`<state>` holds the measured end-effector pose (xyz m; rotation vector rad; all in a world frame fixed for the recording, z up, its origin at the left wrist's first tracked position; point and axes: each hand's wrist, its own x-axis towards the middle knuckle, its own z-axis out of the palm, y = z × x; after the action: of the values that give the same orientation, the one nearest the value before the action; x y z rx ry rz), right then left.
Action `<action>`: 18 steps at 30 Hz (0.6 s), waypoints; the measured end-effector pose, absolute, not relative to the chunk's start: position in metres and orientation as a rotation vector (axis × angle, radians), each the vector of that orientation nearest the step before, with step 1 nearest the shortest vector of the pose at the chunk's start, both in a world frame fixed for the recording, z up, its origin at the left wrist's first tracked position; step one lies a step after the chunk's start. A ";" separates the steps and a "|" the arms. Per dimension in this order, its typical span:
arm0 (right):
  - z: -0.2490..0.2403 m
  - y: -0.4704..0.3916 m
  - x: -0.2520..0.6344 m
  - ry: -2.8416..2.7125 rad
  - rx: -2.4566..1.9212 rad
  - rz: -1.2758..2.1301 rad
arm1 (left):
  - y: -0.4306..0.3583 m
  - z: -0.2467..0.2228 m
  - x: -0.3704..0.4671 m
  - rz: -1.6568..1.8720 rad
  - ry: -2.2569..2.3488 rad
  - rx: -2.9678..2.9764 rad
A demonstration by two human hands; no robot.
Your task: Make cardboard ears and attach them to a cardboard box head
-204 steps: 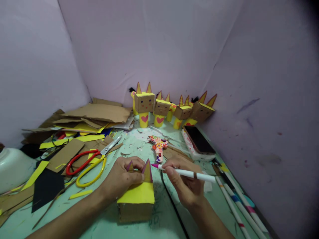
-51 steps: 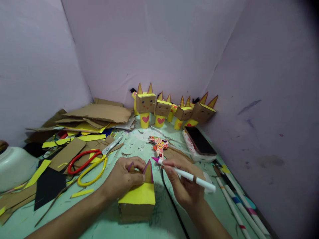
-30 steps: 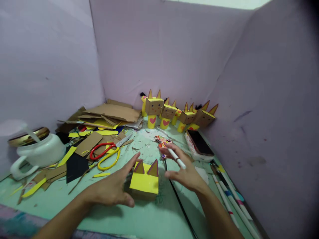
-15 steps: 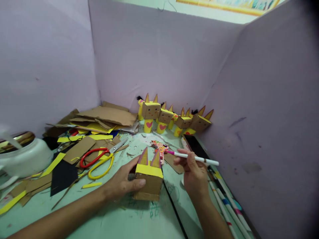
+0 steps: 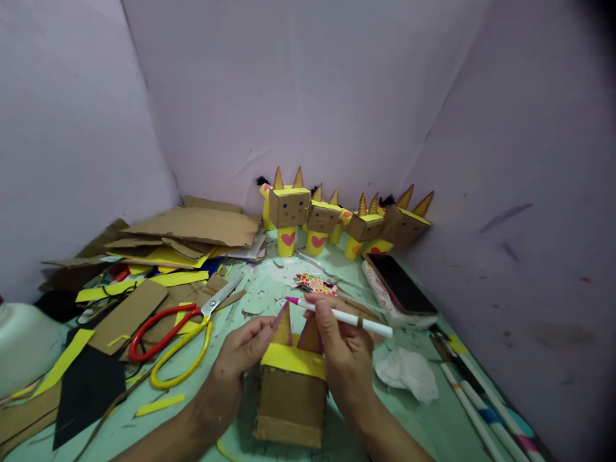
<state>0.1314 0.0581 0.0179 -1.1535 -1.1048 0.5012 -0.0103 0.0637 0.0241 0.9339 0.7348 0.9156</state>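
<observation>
A small cardboard box (image 5: 291,401) with a yellow top strip and two pointed, purple-edged ears stands before me, its plain side facing me. My left hand (image 5: 240,353) pinches the left ear (image 5: 283,326) between thumb and fingers. In my right hand (image 5: 344,343) is a white felt-tip marker (image 5: 341,314), its magenta tip just above the left ear's point. The fingers of that hand partly cover the right ear (image 5: 309,333). I cannot tell whether the marker tip touches the ear.
Several finished box-headed figures (image 5: 289,208) stand at the back. Left lie scissors (image 5: 192,330), cardboard sheets (image 5: 192,224), paper scraps and a white pot (image 5: 29,346). To the right are a phone (image 5: 402,282), crumpled tissue (image 5: 409,372) and several markers (image 5: 481,410).
My left hand has shifted from the box's side up to its left ear. My right hand has brought the marker left, over the ears. The view has tilted down and closer.
</observation>
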 end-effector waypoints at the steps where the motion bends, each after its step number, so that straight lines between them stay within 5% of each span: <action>1: 0.016 0.058 0.132 -1.127 -1.151 0.485 | 0.067 0.026 -0.008 0.917 0.771 0.918; 18: 0.026 0.049 0.142 -1.438 -0.929 0.080 | 0.067 0.025 0.002 0.974 0.989 0.947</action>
<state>0.1423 0.0486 0.0258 -0.9287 -1.4377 0.0804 0.0016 0.0667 0.0253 0.9469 0.9891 0.9736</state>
